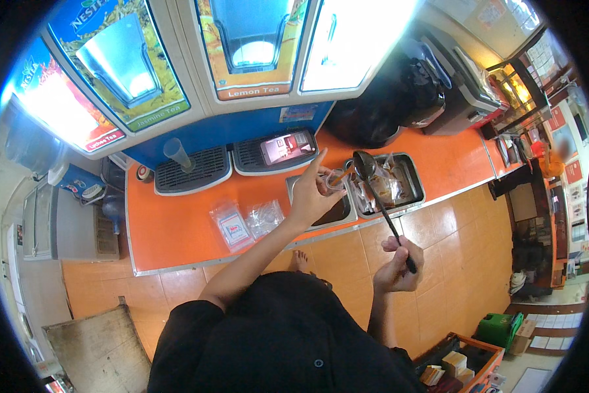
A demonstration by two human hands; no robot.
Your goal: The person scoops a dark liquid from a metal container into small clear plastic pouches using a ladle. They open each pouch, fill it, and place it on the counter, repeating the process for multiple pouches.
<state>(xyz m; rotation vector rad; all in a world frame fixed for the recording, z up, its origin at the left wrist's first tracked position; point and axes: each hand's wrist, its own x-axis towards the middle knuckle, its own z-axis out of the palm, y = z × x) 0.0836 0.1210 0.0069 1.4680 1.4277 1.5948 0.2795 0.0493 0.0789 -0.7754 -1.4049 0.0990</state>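
Note:
My left hand [308,196] holds a small clear plastic cup [334,182] above a metal pan [354,215] of dark brown sauce [334,214]. The fingers wrap the cup's side, with the index finger stretched upward. In my right hand [398,269] is the long handle of a black ladle [364,166]. Its bowl is tipped beside the cup's rim, and an orange-brown stream [342,176] runs from it into the cup. Beneath the ladle, a second metal pan [418,184] contains several small clear packets [390,189] with brown contents.
Two clear plastic packs, one with a printed label [234,230] and one of clear plastic items [265,219], lie on the orange counter [176,231]. A Nestea dispenser [225,105] stands behind, its drip trays bearing a clear cup [177,153] and a smartphone [288,147]. A black bag [368,113] sits right.

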